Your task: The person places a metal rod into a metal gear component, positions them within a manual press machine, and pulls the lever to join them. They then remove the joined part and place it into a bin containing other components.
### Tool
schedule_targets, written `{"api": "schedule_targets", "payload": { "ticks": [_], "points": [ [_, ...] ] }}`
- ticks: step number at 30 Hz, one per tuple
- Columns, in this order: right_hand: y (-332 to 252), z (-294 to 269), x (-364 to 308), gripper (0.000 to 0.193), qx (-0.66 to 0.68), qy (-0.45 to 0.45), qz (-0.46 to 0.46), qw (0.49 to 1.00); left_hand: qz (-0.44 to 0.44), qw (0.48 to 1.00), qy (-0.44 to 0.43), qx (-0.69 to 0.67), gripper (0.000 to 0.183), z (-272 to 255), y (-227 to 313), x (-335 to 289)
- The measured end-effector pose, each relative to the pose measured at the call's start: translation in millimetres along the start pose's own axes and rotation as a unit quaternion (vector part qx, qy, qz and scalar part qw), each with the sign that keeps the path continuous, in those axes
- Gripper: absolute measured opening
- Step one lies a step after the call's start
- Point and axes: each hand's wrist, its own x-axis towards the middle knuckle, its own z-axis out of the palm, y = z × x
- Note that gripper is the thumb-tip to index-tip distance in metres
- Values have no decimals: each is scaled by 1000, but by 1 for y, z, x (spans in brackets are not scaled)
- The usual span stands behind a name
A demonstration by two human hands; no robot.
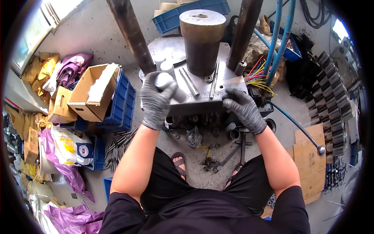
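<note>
My left hand [156, 97], in a grey knitted glove, is closed around a shiny metal cylinder [179, 94] at the left front of the steel press table [230, 86]. Two similar short cylinders [168, 67] stand just beyond it. My right hand [245, 111], gloved alike, hovers by the table's front right corner with its fingers loosely bent and apart; I see nothing in it. Between the hands lie a thick metal rod [189, 82] and a thinner rod [214, 81], with a small ring [209, 78] beside them. Behind these stands the heavy press ram [201, 43].
Steel posts [132, 35] flank the ram. A cardboard box [93, 93] sits on blue crates [124, 101] at left, near scattered rods [119, 146]. Right of the table are coloured wires [261, 80], a ball-ended lever [300, 130] and stacked metal sleeves [331, 101].
</note>
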Motion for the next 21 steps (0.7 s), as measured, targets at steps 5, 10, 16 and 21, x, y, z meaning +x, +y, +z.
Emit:
{"api": "schedule_targets", "payload": {
  "ticks": [5, 10, 16, 21],
  "points": [
    [-20, 43, -29, 82, -25, -130, -30, 991, -22, 983, -153, -102, 36, 45, 23, -43],
    [51, 36, -30, 55, -34, -110, 25, 993, -33, 947, -301, 110, 36, 72, 43, -64],
    [-19, 45, -51, 47, -28, -127, 144, 981, -52, 952, -298, 48, 27, 78, 33, -61],
    [-20, 37, -58, 47, 94, -152, 198, 964, -16, 952, -299, -59, 21, 77, 36, -58]
  ]
}}
